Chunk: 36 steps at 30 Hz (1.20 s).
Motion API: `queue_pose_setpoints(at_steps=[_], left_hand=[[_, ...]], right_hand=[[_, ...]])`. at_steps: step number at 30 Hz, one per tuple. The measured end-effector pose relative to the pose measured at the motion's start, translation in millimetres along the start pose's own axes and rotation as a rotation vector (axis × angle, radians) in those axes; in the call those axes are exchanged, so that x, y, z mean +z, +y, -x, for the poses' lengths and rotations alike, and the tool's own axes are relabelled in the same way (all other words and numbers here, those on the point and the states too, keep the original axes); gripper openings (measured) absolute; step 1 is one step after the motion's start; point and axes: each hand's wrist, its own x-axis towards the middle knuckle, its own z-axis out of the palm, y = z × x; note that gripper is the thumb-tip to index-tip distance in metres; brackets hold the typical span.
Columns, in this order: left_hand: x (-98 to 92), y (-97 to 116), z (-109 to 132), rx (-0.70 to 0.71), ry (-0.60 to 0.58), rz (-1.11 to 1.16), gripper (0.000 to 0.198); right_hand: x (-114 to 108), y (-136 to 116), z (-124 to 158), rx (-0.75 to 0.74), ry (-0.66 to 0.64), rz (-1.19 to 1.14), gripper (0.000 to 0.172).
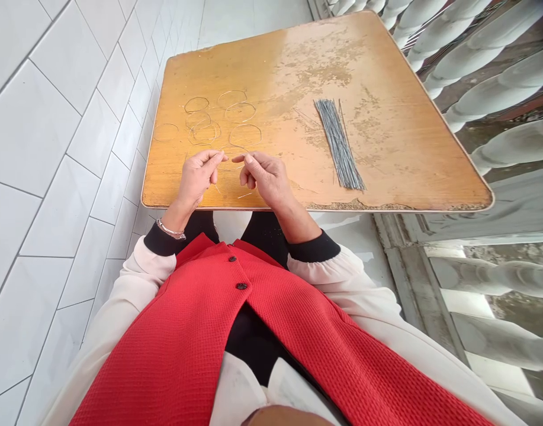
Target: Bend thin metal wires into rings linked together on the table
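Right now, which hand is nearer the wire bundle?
Right. The right hand is left of the bundle, apart from it; the left hand is farther left, beyond the right.

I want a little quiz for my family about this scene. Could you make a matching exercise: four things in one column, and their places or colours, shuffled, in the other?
Things
1. Bundle of straight wires
2. Bent wire rings
3. Bracelet
4. Buttoned garment

Places or colours
A. Around the left wrist
B. On the pale, worn right part of the table
C. Bright red
D. On the yellow-brown left part of the table

Right pairs: 1-B, 2-D, 3-A, 4-C
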Motion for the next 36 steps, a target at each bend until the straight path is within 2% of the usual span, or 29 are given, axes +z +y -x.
queue_pose_setpoints(at_steps=[8,12,18,24,27,31,34,36], left_hand=[[-2.4,-6.1,0.9,-0.053,-0.076,0.018,0.024],[-6.2,-8.1,-2.1,-0.069,-0.042,0.016,0.024],[-16.1,-4.3,-4.8,-0.094,0.032,0.042,0.026],[-19.3,-2.9,-4.3,-0.137,0.033,0.051,0.025],[-17.7,-5.2,-4.7,-0.140,0.013,0.068,0.026],[-11.9,-8.3,-2.8,-0.162,-0.023,0.085,0.027],[-5.9,-11.4,1.1,-0.167,-0.037,0.128,0.026],[-2.4,-14.6,3.8,-0.156,-0.032,0.171,0.026]], right_hand=[[3.8,11.7,-10.6,0.002,0.123,-0.008,0.052],[2.6,16.1,-13.7,0.011,0.100,-0.004,0.052],[-10.9,15.1,4.4,-0.060,0.229,0.013,0.053],[-15.6,16.0,26.9,-0.188,0.015,0.179,0.037],[-12.6,14.5,27.7,-0.231,0.023,0.264,0.026],[-1.7,16.8,27.3,-0.163,0.085,0.134,0.023],[10.1,21.9,30.5,-0.051,0.163,-0.066,0.029],[16.3,24.6,32.7,-0.027,0.257,-0.119,0.036]])
